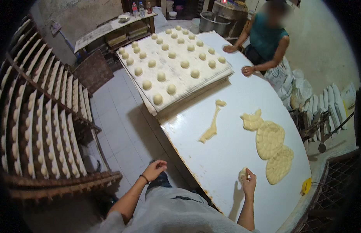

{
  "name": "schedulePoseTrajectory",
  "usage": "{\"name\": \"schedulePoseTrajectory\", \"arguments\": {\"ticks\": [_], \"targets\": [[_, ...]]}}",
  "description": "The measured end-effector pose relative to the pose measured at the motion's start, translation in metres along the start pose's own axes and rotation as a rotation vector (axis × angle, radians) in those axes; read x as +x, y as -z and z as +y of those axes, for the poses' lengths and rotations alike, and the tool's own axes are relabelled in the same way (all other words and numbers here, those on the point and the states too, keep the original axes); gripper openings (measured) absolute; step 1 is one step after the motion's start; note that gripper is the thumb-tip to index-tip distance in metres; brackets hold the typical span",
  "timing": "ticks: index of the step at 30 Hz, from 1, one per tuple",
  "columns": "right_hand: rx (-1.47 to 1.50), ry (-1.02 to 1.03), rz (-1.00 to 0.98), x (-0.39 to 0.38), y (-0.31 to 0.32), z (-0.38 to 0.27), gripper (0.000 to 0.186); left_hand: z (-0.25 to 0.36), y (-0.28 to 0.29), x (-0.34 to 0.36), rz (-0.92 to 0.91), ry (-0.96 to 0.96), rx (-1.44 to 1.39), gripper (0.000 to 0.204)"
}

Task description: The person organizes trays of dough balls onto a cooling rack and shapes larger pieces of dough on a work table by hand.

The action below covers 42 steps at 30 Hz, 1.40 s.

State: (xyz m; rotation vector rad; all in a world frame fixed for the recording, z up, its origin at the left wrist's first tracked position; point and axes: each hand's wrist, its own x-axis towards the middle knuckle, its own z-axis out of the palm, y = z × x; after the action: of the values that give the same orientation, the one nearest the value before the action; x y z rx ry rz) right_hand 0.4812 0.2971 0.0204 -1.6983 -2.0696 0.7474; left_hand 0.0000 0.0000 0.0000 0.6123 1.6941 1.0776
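Dough, a small pale piece [243, 171], is in the right hand [249, 183], pinched between thumb and fingers over the table [223, 171]. If the pinch is too loose, the piece could drop; too hard, and it could squash. The left hand [157, 169] is loosely spread, with nothing to see in it, off the table's side above the floor [130, 155]. Dough passed there could fall and get dirty. Just ahead and to the right of the right hand lies a big flat dough sheet [270, 140]; a careless wrist could tear its narrow joins. Ahead, between both hands, a thin dough strip [210, 130] could snap if pulled. Farther ahead, dough balls [172, 89] sit on stacked boards [173, 72]; a bump could roll them off.
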Motion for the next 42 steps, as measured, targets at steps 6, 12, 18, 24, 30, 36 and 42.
{"name": "schedulePoseTrajectory", "arguments": {"ticks": [6, 12, 18, 24, 30, 36, 42], "targets": [[-0.007, -0.043, -0.059, 0.047, -0.085, -0.223, 0.033, 0.009, 0.207, 0.027, 0.306, 0.044, 0.031, 0.031], [0.838, -0.02, -0.441, 0.165, -0.257, -0.432, 0.042, 0.112, 0.404, 0.115, 0.317, -0.153, 0.239, 0.033], [0.994, -0.032, -0.414, 0.267, -0.319, -0.404, 0.028, 0.293, 0.459, 0.235, 0.245, -0.364, 0.282, 0.035], [1.242, -0.587, -0.326, 0.215, -0.267, -0.494, 0.011, 0.325, 0.565, 0.359, 0.539, -0.307, 0.516, 0.037], [1.057, -0.511, -0.375, 0.222, -0.283, -0.477, 0.008, 0.277, 0.656, 0.475, 0.735, -0.194, 0.652, 0.046], [0.979, -0.448, -0.206, 0.229, -0.28, -0.413, 0.037, 0.311, 0.619, 0.524, 0.603, -0.118, 0.552, 0.042], [0.973, -0.469, -0.191, 0.201, -0.332, -0.419, 0.045, 0.287, 0.658, 0.458, 0.332, -0.164, -0.055, 0.028]]}}
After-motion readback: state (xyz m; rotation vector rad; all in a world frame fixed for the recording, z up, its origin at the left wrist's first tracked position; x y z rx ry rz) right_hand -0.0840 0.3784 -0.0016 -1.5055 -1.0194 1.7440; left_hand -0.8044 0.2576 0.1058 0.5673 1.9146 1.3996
